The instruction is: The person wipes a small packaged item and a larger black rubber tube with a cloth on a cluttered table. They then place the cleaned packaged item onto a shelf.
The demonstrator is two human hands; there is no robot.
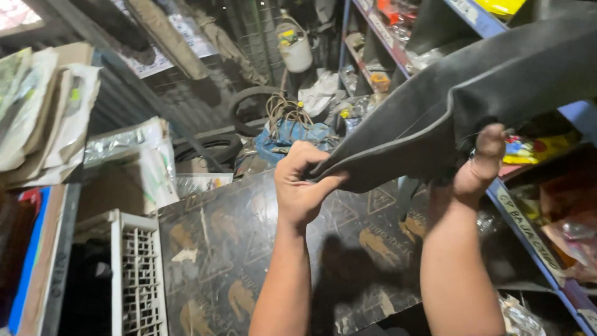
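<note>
Both hands are up, holding a big black rubber tube [497,81] that sweeps off toward two o'clock. The left hand [301,183] pinches its folded edge tight; the right hand [482,165] grips the lower rim, thumb up. Below them lies a dark printed board [249,249]. A white crate [134,274] sits at eight o'clock, blue shelves [528,230] at three.

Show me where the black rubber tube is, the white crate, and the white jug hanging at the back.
black rubber tube [497,74], head view, on its broad flat side.
white crate [142,274], head view, on its latticed side wall.
white jug [297,53], head view, on its body.
</note>
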